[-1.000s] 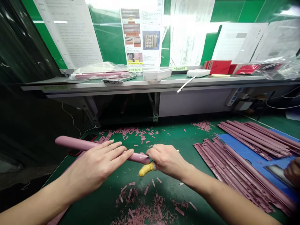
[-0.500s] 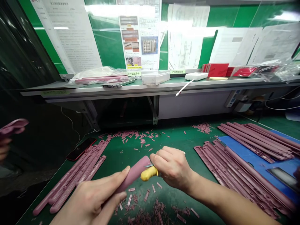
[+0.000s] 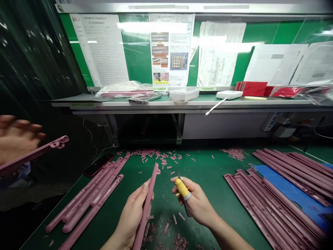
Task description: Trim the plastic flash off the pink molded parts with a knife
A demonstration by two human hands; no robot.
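Observation:
My left hand (image 3: 136, 211) grips a long pink plastic strip (image 3: 147, 208), its fingers wrapped round the middle. The strip stands tilted, its far end up, with a small round tab on the right side of that end. To its right, apart from it, my right hand (image 3: 196, 199) is closed on a knife (image 3: 186, 209). The thin blade points up and away from me. A yellow finger cover (image 3: 182, 189) sits on the right thumb. Small pink offcuts (image 3: 167, 227) and shavings lie on the green table (image 3: 208, 194) below the hands.
Pink strips lie in a left stack (image 3: 88, 205) beside a phone (image 3: 99, 165), and in a right stack (image 3: 260, 208) near a blue sheet (image 3: 275, 180). Offcuts (image 3: 148, 152) are scattered at the back. Another person's hand (image 3: 18, 139) is at far left, with a pink strip (image 3: 33, 154). A shelf (image 3: 156, 107) runs behind.
The knife has come away from the strip's end, and my hands are apart. My left hand has turned the strip more upright. The view has shifted; the other person's hand and strip have moved.

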